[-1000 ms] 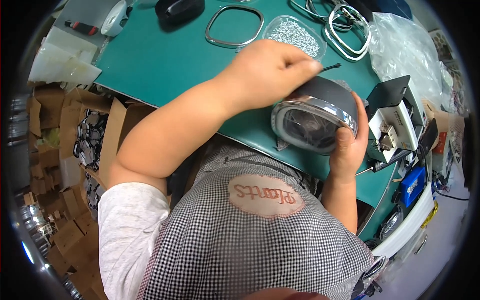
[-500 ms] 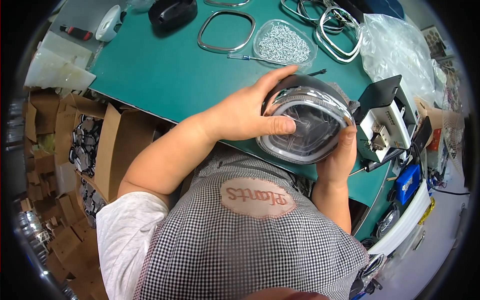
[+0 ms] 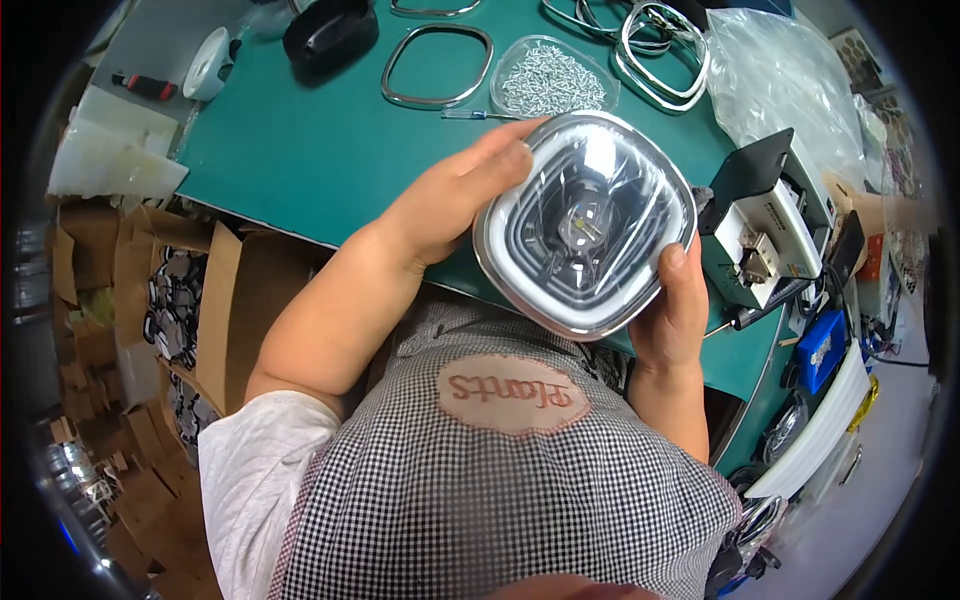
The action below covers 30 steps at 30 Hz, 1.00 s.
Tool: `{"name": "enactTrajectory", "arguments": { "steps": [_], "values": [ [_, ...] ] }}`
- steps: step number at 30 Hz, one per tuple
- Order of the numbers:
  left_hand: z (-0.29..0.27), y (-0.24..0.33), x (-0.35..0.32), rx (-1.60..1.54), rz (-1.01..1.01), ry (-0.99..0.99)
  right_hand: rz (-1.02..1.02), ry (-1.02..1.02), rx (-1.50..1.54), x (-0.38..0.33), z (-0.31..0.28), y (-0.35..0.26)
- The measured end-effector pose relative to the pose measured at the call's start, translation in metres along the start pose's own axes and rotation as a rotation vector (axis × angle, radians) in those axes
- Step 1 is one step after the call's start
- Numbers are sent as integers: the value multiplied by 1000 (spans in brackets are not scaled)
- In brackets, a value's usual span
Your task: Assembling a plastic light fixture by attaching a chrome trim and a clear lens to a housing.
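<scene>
Head-worn wide fisheye, looks steeply down over checked apron at surface; near edge slants mid-frame. Left hand, right hand close below.

clear-fronted lamp with its back hidden from view, right hand with fingers mostly hidden behind it, upper metal frame cut off by top edge, silvery screws too small to make out singly
</scene>
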<state>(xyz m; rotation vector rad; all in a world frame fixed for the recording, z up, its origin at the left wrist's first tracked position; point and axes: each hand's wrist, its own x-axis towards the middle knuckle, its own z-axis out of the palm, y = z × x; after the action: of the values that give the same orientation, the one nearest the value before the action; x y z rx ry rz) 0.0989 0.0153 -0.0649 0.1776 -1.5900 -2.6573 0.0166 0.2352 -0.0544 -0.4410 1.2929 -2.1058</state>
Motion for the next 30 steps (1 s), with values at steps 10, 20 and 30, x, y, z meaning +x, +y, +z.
{"name": "enactTrajectory", "arguments": {
  "steps": [10,20,30],
  "values": [
    [-3,-5,-9,-80,35,116,13,0,126,-5,-8,3],
    [-6,-1,-1,-224,-79,198,111,-27,66,-12,-1,-3],
    [9,16,-16,293,-135,205,161,-70,261,-5,-32,17]
  ]
}}
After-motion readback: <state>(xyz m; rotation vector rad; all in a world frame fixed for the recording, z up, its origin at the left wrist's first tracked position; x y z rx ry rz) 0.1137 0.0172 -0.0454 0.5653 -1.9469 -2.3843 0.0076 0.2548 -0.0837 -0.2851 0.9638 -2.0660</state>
